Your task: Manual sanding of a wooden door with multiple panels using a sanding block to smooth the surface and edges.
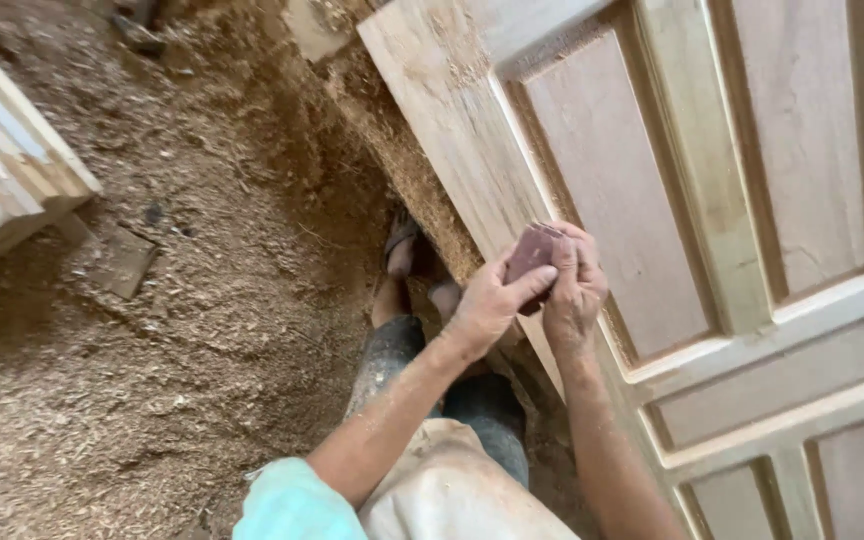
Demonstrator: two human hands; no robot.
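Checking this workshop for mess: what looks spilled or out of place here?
Sawdust and shavings cover the floor and lie on the door's edge; a scrap board lies half-buried. Both hands hold sandpaper.

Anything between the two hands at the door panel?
Yes: a reddish-brown sandpaper piece, pinched between left hand and right hand against the wooden door, head view.

Sawdust-covered floor [182, 330], flat wood scrap [124, 262] (half buried), sandalled foot [402, 255]
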